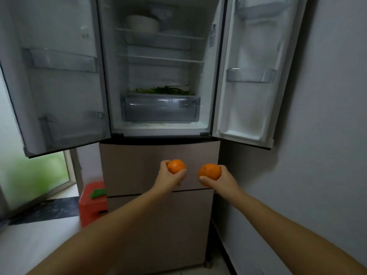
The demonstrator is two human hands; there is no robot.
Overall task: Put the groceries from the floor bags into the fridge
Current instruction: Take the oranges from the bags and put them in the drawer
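The fridge point(158, 128) stands in front of me with both upper doors swung wide. My left hand point(168, 178) grips one orange point(175, 165), and my right hand point(220, 180) grips a second orange point(209, 171). Both hands are held out side by side in front of the brown lower drawers point(139, 167), below the open compartment. Inside, green leafy vegetables point(164, 90) lie on top of a clear crisper drawer point(160, 109). A white bowl point(143, 22) sits on the top shelf. No floor bags are in view.
The left door point(59, 86) and right door point(252, 76) carry clear bins and jut out on either side. A red stool point(92, 203) with a green item on it stands left of the fridge. A grey wall point(327, 135) closes in the right side.
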